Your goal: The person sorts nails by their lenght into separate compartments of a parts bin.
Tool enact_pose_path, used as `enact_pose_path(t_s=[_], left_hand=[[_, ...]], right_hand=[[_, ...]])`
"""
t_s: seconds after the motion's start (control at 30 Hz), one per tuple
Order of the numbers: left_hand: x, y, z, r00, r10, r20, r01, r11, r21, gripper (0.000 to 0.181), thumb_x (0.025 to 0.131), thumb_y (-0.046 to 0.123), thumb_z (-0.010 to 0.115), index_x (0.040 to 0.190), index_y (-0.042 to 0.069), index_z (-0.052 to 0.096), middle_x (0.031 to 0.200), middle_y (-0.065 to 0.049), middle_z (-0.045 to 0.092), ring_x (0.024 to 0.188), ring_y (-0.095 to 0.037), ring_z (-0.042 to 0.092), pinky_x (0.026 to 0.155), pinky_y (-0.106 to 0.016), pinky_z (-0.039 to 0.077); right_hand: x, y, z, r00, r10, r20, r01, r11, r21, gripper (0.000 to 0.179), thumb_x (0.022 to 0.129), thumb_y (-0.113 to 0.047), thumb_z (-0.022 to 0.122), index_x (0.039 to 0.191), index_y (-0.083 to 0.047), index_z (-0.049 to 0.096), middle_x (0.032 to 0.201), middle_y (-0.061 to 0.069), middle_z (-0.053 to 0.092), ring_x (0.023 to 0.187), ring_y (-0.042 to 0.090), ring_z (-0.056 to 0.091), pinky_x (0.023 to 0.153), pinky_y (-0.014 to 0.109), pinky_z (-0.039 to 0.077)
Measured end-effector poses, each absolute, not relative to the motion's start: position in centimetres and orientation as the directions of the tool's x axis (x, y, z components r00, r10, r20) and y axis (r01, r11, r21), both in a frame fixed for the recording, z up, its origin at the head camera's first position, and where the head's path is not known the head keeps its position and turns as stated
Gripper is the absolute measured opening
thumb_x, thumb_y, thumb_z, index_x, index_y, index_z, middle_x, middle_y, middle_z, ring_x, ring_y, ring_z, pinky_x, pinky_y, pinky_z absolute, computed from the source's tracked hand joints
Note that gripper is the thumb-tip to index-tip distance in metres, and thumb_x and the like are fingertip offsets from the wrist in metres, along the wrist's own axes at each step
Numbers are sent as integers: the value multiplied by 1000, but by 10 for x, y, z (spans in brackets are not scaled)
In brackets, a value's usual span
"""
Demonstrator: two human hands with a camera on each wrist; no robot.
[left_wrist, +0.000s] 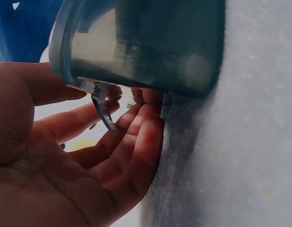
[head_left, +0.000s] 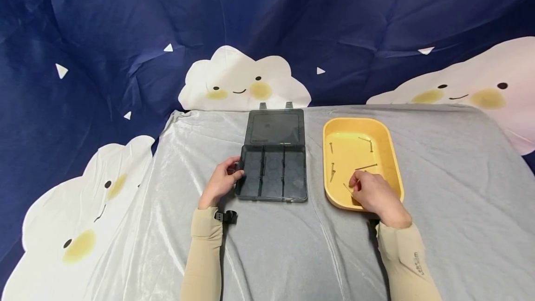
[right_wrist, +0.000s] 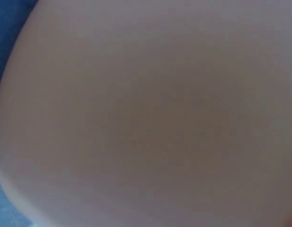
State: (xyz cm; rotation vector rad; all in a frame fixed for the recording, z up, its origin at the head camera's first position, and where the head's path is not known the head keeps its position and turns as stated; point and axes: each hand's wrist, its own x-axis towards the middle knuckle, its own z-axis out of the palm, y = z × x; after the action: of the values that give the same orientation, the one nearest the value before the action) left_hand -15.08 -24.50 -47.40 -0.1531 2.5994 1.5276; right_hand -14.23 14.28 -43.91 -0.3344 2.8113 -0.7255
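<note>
My left hand (head_left: 221,181) is at the left side of a dark, see-through compartment box (head_left: 296,180). Its thumb lies over the box's rim, and its curved fingers are against the outer wall beside a latch (left_wrist: 103,112) in the left wrist view. The box lid (head_left: 276,127) lies folded back. Inside the yellow tray (head_left: 328,192), my right hand (head_left: 376,194) has thumb and fingertips together at a thin screw (head_left: 348,188). Its fingertips partly hide that screw. Several other screws lie in the tray, including a long one (head_left: 366,167). Only blurred skin fills the right wrist view.
Dividers split the box into three compartments; a thin dark strip (head_left: 264,165) shows along the left divider. Grey cloth (head_left: 271,245) with folds covers the table. Behind it hangs a dark blue curtain (head_left: 355,22) with cloud prints. The tray's raised walls stand right of the box.
</note>
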Motion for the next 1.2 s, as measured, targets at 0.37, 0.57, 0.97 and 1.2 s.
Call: enact_pose_path(t_s=[0.37,0.57,0.97,1.2], left_hand=[[-150,-247,-475,-983,-33,-179,-172,493,853,49,91,8,61,138,3,50,117,-20,60,103,-28,58,83,-32,46],[-150,-245,-474,-985,-31,-170,-162,504,848,49,91,7,61,138,2,50,116,-21,60,101,-29,58,83,-32,46],[-148,-244,-474,-982,-34,-184,-177,494,851,47,92,8,61,138,4,51,115,-19,60,101,-29,57,83,-35,46],[-149,-244,-473,-982,-35,-187,-179,493,851,48,92,8,61,139,4,50,116,-19,60,101,-28,57,83,-34,46]], right_hand=[[-145,145,-445,-938,-261,-227,-119,860,-496,15,76,2,52,86,-4,61,69,2,55,68,20,51,61,29,38],[-147,145,-445,-927,-276,-254,-125,865,-487,17,74,2,53,86,-5,61,72,3,56,70,22,52,61,29,38],[-150,144,-443,-911,-275,-309,-96,867,-489,20,67,-2,62,86,-6,58,76,5,54,69,23,50,58,29,36],[-150,144,-446,-919,-241,-311,-75,883,-463,18,67,-8,65,84,-8,57,76,6,55,68,23,50,58,29,36]])
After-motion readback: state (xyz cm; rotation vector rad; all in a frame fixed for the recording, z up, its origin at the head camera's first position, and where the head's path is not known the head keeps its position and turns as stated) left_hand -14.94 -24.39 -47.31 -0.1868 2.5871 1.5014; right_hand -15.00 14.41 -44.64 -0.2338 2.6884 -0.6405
